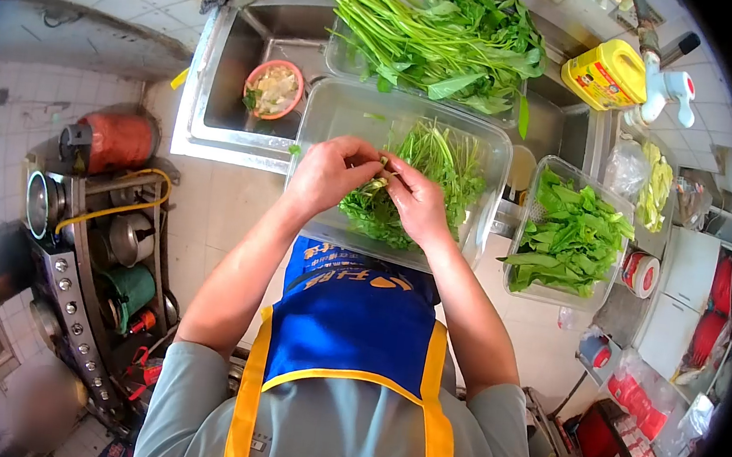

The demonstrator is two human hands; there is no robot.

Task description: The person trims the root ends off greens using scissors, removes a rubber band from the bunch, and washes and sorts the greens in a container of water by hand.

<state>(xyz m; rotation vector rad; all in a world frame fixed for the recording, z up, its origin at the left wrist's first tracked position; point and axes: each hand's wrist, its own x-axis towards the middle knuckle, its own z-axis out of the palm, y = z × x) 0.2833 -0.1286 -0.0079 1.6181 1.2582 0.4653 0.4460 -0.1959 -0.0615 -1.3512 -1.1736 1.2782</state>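
Head camera view: the left hand point(333, 176) and the right hand point(418, 203) are meeting fingertip to fingertip above the clear box point(333, 114), and both grips are pinching a small sprig point(380, 175), the fingers partly hiding its shape. The herbs point(449, 161) are lying inside the same box, heaped toward its right side and extending beneath the hands. Chief concern: the near end of the box is apparently projecting past the front edge of the sink point(224, 135), so a forearm or the apron point(345, 338) bearing on the near rim could be tipping it and spilling the herbs. Second concern: the sprig is offering little to hold, so a loosening pinch could be dropping it among the herbs, where it would be hard to find. Third concern: the broad leaves point(566, 232) on the right are overhanging their container, and a passing right elbow could be dragging some to the floor. Likewise, the long-stemmed greens point(439, 40) are piling above their tray, and a knock could be shedding stems into the herbs. Lastly, the pink bowl point(249, 82) is sitting in the sink near the box's left wall, where stray pieces could be falling among its scraps point(275, 92).
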